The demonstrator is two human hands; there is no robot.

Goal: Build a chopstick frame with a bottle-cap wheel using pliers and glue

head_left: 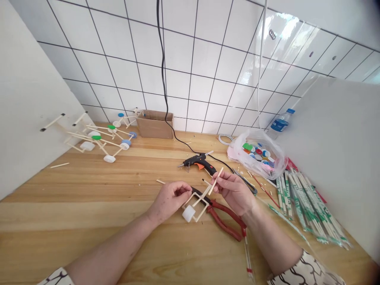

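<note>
A small frame of wooden sticks (200,211) with a white bottle cap (189,213) on one corner is between my hands, over the pliers. My left hand (171,199) has its thumb and fingers closed at the frame's left corner. In my right hand (233,190), thumb and fingers pinch a short wooden stick (216,181) at the frame's far end; whether it is joined to the frame I cannot tell. Red-handled pliers (227,221) lie beneath, partly covered by the frame. Just beyond my right hand lies a black hot glue gun (198,160) with an orange trigger.
Several finished stick-and-cap frames (102,138) stand at the left. A cardboard box (154,124) is against the tiled wall. On the right are a plastic bag of caps (257,152), wrapped chopsticks (311,204) and a bottle (282,122). A black cable (164,71) hangs down behind.
</note>
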